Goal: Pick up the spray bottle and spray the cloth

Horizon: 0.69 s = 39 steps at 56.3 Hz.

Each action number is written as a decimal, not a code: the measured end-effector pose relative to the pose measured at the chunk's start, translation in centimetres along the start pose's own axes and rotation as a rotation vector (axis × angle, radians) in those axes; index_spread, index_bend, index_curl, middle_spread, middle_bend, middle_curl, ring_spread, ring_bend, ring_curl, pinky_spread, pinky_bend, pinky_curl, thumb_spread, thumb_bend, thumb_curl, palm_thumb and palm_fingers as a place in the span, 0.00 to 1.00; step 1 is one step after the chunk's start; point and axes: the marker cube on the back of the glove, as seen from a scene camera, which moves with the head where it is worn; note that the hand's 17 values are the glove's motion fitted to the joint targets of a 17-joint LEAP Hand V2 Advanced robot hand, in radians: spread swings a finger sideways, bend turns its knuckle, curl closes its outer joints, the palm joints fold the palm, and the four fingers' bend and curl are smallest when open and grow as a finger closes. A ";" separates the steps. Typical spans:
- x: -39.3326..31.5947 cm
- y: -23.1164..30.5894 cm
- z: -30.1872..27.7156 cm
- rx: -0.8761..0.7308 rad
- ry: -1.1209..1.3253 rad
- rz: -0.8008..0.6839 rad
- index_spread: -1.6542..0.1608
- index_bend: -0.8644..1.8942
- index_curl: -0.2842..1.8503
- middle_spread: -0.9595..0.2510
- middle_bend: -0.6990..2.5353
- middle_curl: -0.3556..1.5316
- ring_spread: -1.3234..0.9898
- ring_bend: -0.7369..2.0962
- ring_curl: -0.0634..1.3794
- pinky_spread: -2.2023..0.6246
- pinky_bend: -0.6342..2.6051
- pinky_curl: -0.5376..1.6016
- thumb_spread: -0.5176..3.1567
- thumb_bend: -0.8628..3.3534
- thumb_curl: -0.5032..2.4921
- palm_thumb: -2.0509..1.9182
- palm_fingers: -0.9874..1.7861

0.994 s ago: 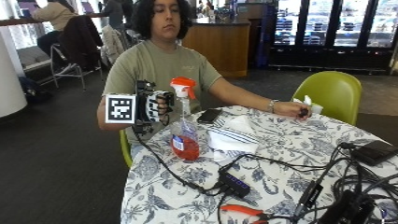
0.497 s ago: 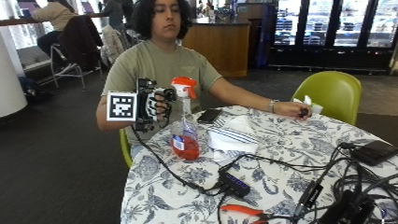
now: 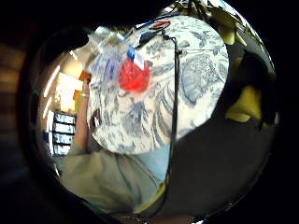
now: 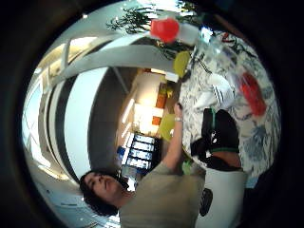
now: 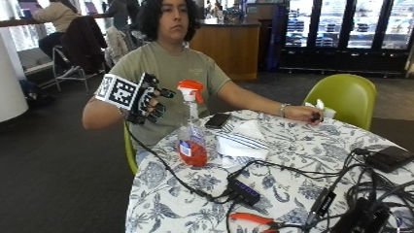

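The spray bottle stands upright near the table's near-left edge; it is clear, with an orange trigger head and red liquid at its base. My gloved right hand hovers in the air just left of the bottle's head, not touching it, fingers loosely curled and holding nothing. The white striped cloth lies flat to the right of the bottle. The little finger side palm view looks down on the bottle on the tablecloth. In the thumb side palm view the bottle's orange head and the cloth show.
A black phone lies behind the cloth. The person's bare left hand rests at the table's far side by a green chair. A black hub with cables, orange-handled pliers and black devices crowd the front right.
My gloved hand has risen a little and tilted, drifting slightly away from the bottle's head. The bottle and cloth have not moved.
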 end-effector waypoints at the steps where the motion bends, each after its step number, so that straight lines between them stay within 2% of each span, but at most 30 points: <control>1: 0.0 0.5 -0.1 -0.014 0.014 -0.006 0.70 0.37 0.35 0.83 0.27 0.44 0.57 0.43 0.36 0.82 0.37 0.48 0.40 0.20 0.40 0.76 0.44; 8: 0.3 3.0 -1.1 -0.072 0.100 -0.019 0.68 0.36 0.32 0.84 0.26 0.41 0.58 0.40 0.33 0.84 0.37 0.46 0.42 0.20 0.39 0.74 0.41; 24: 0.1 8.9 -1.0 -0.053 0.212 -0.024 0.67 0.37 0.29 0.83 0.27 0.37 0.59 0.39 0.30 0.86 0.36 0.44 0.43 0.20 0.35 0.72 0.40; 39: 0.3 9.1 -0.6 -0.020 0.157 -0.035 0.67 0.37 0.28 0.81 0.27 0.35 0.59 0.39 0.28 0.86 0.34 0.42 0.43 0.20 0.33 0.71 0.39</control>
